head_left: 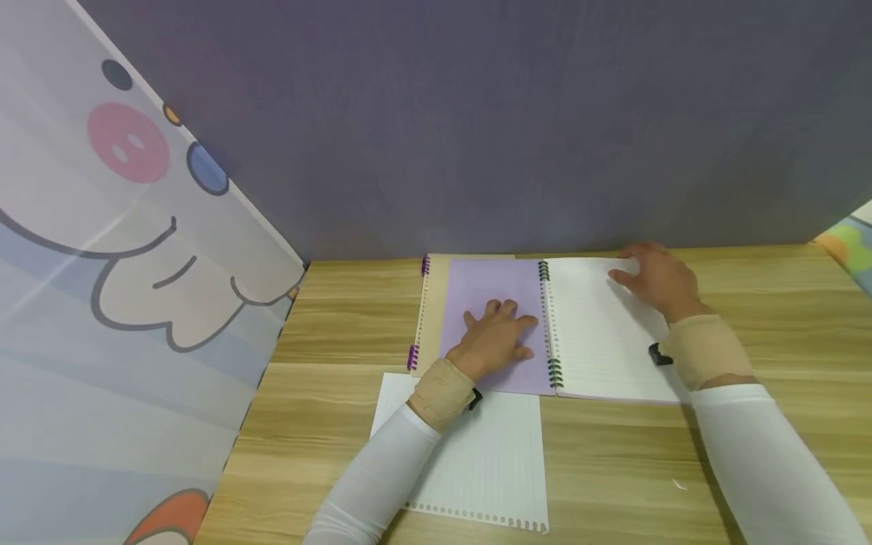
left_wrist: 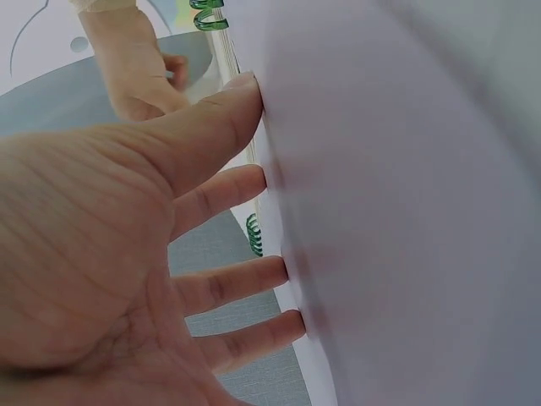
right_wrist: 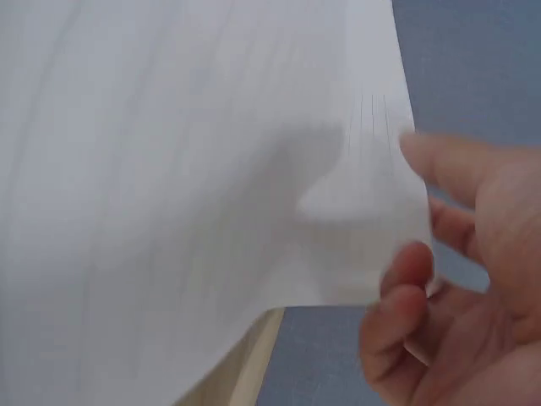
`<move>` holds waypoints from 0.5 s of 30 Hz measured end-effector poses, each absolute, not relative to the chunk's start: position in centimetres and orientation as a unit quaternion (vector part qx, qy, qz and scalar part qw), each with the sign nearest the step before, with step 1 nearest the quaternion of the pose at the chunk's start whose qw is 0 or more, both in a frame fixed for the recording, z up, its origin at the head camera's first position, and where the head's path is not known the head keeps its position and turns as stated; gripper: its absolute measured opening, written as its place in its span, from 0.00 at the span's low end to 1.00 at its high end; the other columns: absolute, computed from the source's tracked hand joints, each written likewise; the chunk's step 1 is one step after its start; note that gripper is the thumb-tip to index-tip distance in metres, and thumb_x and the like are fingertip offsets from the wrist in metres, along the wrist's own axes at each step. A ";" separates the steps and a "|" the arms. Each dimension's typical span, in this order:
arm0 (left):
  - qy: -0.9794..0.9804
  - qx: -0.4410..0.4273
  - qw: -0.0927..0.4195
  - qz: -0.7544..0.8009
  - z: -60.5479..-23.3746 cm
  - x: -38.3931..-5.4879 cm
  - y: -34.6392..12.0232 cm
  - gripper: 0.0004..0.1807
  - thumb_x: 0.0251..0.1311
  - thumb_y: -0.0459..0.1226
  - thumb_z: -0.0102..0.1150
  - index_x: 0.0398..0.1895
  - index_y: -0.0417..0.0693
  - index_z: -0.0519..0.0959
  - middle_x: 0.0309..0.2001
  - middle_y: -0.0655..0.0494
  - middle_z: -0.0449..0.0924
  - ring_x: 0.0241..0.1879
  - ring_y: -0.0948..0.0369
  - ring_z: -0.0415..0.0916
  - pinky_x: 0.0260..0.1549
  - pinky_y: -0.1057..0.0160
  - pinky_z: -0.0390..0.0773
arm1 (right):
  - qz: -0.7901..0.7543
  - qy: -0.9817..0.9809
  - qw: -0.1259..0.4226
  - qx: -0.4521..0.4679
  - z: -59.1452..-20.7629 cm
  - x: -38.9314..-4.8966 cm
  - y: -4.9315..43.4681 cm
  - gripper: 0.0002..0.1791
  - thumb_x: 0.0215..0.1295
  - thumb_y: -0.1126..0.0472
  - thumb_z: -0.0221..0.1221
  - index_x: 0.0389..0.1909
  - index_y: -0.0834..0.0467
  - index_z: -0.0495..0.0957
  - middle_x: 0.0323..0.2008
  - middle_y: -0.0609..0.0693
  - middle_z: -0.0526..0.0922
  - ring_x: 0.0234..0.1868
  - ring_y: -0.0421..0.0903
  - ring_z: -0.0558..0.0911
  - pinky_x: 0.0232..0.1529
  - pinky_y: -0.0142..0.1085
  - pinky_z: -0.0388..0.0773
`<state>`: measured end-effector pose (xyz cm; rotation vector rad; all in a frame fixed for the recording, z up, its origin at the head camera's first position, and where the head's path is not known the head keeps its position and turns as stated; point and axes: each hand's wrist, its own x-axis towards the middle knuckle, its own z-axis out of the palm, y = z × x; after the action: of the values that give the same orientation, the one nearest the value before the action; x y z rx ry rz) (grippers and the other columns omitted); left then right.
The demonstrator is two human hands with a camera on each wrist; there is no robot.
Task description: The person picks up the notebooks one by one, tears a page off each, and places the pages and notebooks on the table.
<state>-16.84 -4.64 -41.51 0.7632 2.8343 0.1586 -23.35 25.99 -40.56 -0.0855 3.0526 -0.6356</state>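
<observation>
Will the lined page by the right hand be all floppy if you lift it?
Probably floppy: the page curves in the right wrist view. It should be light, looking like thin paper. It likely won't slide off, because green coils bind its left side.

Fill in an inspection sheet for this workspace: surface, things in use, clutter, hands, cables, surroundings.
Surface: wood-grain table.
Things in use: open notebook with green spiral, purple left side, lined right page; tan notebook partly beneath its left side.
Clutter: loose lined sheet, nearer the person; small white scrap.
Left hand: fingers spread, touching the purple side.
Right hand: at the lined page's far right corner; grip unclear.
Cables: nothing seen.
Surroundings: grey panel behind, cartoon-printed wall left.
</observation>
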 end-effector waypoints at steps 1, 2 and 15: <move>0.959 0.258 0.101 0.053 -41.5 -16.8 -4.6 0.34 0.63 0.58 0.63 0.73 0.71 0.70 0.72 0.56 0.67 0.74 0.48 0.60 0.62 0.25 0.65 | -0.204 0.979 -0.005 -0.018 -40.6 -23.2 26.3 0.30 0.72 0.44 0.59 0.63 0.62 0.74 0.68 0.73 0.68 0.60 0.78 0.72 0.44 0.68 0.74; 0.960 0.258 0.101 0.053 -41.5 -16.8 -4.6 0.34 0.63 0.58 0.63 0.73 0.71 0.70 0.72 0.56 0.67 0.74 0.48 0.60 0.62 0.25 0.65 | -0.208 0.978 -0.022 -0.011 -40.6 -23.0 26.6 0.29 0.72 0.44 0.58 0.61 0.64 0.75 0.65 0.73 0.71 0.57 0.77 0.75 0.40 0.66 0.75; 0.960 0.255 0.104 0.045 -41.4 -16.8 -4.6 0.33 0.63 0.58 0.62 0.73 0.73 0.70 0.72 0.56 0.67 0.74 0.48 0.59 0.62 0.24 0.64 | -0.297 0.940 0.161 -0.041 -40.4 -20.8 29.5 0.33 0.76 0.40 0.53 0.51 0.70 0.81 0.29 0.48 0.87 0.30 0.43 0.79 0.33 0.36 0.74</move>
<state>-16.83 -4.55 -41.35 0.7513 2.8326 0.1332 -20.79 29.54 -40.44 -0.1165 2.6854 -0.8491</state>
